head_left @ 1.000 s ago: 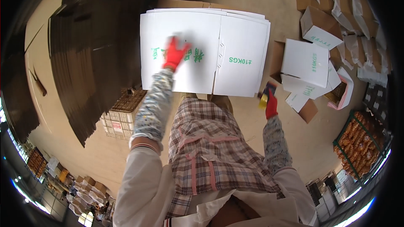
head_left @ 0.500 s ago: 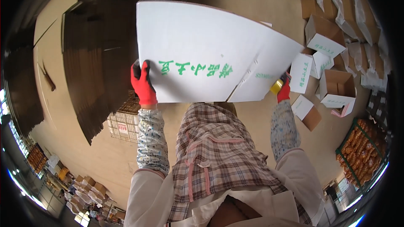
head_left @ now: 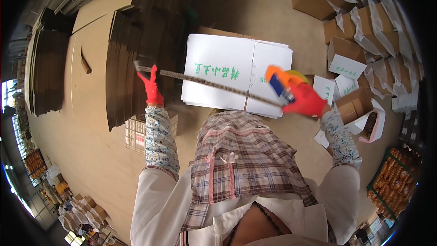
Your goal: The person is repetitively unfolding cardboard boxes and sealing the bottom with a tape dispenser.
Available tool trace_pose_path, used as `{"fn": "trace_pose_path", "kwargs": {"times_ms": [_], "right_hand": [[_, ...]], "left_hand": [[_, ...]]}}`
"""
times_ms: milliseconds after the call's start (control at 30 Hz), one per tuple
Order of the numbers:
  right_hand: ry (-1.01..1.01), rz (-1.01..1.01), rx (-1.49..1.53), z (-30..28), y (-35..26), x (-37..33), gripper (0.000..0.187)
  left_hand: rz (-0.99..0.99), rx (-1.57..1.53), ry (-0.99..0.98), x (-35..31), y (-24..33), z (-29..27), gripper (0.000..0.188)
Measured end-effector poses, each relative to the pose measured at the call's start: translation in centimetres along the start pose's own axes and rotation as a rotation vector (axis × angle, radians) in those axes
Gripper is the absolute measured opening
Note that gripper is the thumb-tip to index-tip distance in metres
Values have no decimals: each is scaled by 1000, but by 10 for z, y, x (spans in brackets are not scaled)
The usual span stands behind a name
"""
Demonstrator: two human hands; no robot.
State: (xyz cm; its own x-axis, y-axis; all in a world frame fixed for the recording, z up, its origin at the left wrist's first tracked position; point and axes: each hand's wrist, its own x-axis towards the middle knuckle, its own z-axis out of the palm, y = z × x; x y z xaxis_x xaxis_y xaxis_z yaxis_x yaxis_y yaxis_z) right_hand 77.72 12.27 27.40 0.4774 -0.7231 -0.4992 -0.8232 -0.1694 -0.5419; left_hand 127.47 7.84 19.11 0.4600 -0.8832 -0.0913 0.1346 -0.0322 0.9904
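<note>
My left hand (head_left: 153, 92), in a red glove with dark fingertips, grips one end of a flattened carton (head_left: 205, 82) seen edge-on as a thin corrugated strip. Its other end reaches my right hand (head_left: 308, 102), also red-gloved. That hand is closed round an orange and blue tape dispenser (head_left: 278, 82) with a yellow roll of tape; whether its fingers also pinch the carton is hidden. Below the strip lies a stack of flattened white cartons (head_left: 218, 50) with green print, just in front of my plaid apron (head_left: 246, 155).
Tall stacks of brown flat cardboard (head_left: 123, 68) stand at the left, near a white slatted crate (head_left: 135, 130). On the right are opened white boxes (head_left: 347, 66), brown boxes with plastic liners (head_left: 364, 29) and a caged pile of orange mesh sacks (head_left: 395, 177).
The carton has tipped from showing its broad white face to edge-on, uncovering the white stack. My right hand has come up with the tape dispenser, now plainly visible.
</note>
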Motion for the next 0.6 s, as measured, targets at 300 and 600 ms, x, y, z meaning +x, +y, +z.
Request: {"fn": "trace_pose_path", "kwargs": {"times_ms": [300,600], "right_hand": [[422,225,-67,-2,-27,12,73],[950,3,-200,-21,-52,21,59]], "left_hand": [[432,832,-226,-23,-54,-82,52],[-115,-244,55,-76,-5,-65,68]]}}
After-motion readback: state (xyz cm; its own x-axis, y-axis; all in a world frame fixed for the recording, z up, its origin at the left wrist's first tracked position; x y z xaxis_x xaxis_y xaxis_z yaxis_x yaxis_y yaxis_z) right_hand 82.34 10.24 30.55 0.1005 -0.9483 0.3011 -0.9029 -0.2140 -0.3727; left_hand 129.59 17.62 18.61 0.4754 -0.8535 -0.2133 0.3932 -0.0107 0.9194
